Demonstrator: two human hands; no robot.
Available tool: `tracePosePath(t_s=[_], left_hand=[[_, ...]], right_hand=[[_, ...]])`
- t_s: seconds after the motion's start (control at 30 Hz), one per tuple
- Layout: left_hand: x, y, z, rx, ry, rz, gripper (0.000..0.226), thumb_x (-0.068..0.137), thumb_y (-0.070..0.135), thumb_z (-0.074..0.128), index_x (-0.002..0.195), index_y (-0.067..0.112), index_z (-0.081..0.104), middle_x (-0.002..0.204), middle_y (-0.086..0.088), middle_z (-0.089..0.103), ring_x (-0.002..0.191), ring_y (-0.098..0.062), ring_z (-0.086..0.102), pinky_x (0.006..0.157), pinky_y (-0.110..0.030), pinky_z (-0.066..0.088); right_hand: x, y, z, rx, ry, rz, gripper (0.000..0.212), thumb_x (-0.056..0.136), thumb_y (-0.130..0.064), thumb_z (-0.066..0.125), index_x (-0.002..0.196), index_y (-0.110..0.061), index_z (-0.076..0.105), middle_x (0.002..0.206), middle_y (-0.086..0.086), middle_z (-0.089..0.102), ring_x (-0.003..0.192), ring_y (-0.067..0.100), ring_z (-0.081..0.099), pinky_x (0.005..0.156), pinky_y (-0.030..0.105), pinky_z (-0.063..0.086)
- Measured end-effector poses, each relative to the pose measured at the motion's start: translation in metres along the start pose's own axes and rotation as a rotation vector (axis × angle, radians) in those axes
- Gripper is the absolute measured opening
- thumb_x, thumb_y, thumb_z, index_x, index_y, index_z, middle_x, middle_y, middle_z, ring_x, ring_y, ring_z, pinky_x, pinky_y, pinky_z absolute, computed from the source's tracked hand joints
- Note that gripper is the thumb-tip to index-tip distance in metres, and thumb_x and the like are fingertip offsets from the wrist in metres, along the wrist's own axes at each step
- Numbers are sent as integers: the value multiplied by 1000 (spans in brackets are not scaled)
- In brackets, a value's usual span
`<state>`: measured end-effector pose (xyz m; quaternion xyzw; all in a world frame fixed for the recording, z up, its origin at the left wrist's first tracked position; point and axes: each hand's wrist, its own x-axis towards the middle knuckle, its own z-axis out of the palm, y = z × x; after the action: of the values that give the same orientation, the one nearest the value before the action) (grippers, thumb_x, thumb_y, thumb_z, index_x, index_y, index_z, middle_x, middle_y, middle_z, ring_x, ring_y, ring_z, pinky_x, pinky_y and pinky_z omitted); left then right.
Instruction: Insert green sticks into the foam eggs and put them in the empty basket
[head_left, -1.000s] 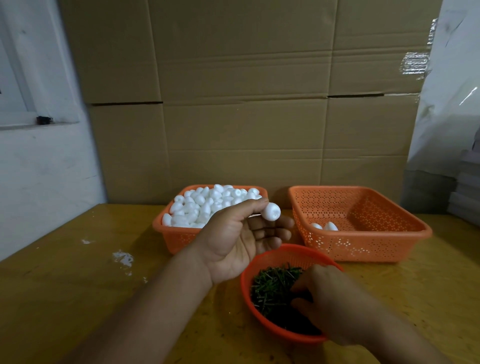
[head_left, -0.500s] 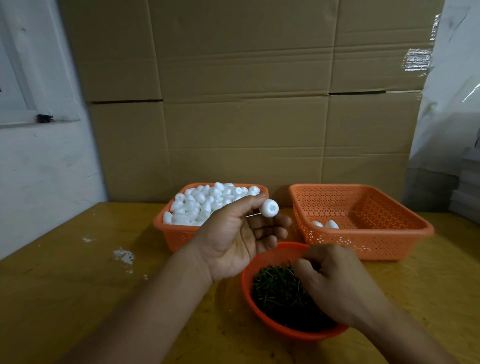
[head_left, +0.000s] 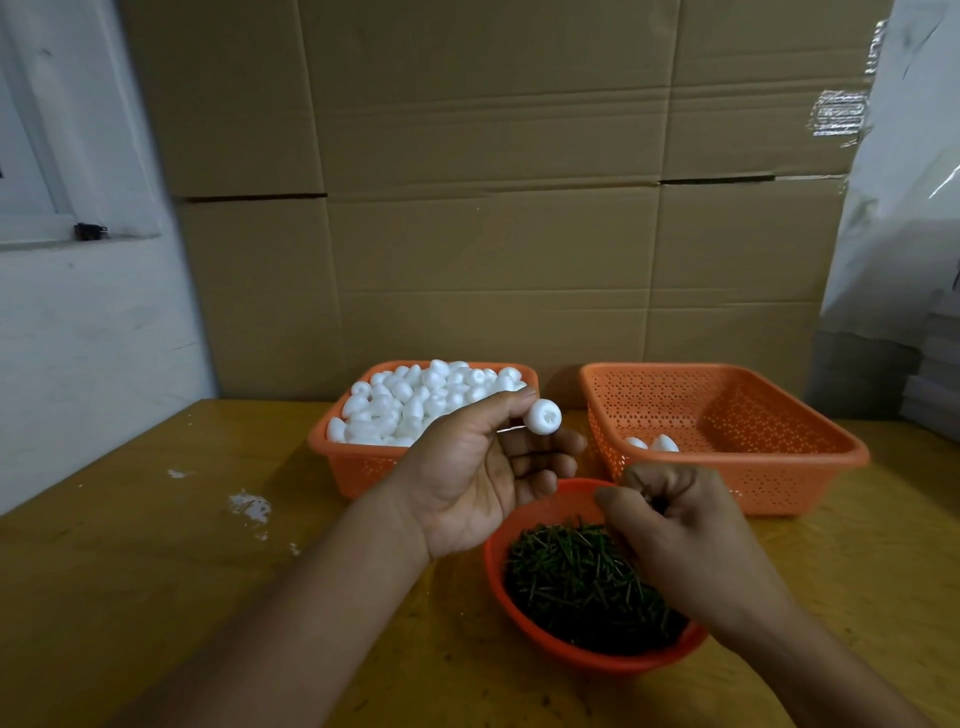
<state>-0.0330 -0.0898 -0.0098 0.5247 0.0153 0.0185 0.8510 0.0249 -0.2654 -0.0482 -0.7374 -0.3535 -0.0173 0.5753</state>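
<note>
My left hand (head_left: 480, 470) pinches a white foam egg (head_left: 542, 415) between thumb and forefinger, held up with its dimpled end facing me. My right hand (head_left: 675, 525) hovers over the round orange bowl (head_left: 524, 631) of green sticks (head_left: 576, 577), fingers curled round a small green stick. The left orange basket (head_left: 358, 470) is heaped with foam eggs (head_left: 415, 400). The right orange basket (head_left: 779, 467) holds two eggs (head_left: 652, 443) at its near left corner.
All three containers stand on a yellow wooden table (head_left: 156, 571) with white crumbs (head_left: 250, 505) at the left. Cardboard boxes (head_left: 493, 208) form a wall behind. A white wall (head_left: 78, 338) is at the left and plastic-wrapped stacks (head_left: 909, 260) at the right.
My right hand has lifted out of the stick bowl and risen toward the egg, its fingers closed on a stick. My left hand has barely moved, turning the egg's dimpled end toward me.
</note>
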Motion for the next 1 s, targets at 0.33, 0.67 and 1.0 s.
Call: tracePosePath(t_s=[0.33,0.67,1.0], left_hand=[[0,-2,-1,8,-16,4,26,81,29,65,94,7,63,85,-16,72,66,-20,68,55,-26,54],[1,-3,-1,19,-11,-3,26,81,31,65,92,7,65,86,-16,73,65,-19,68,55,-25,54],[0,-3,-1,32,-11,-2,25,83,31,64,91,8,65,85,-14,72,65,-18,68,56,-24,53]], right_hand=[[0,3,1,29,-114,-23,35,80,-41,69,65,-10,70,45,-7,48,40,3,37,43,16,32],[2,-1,-4,332,-80,162,28,102,-16,51,104,-16,79,55,-1,42,50,7,38,50,13,35],[4,-1,-6,594,-28,112,32,88,-8,57,113,-15,75,83,9,71,74,18,67,65,23,56]])
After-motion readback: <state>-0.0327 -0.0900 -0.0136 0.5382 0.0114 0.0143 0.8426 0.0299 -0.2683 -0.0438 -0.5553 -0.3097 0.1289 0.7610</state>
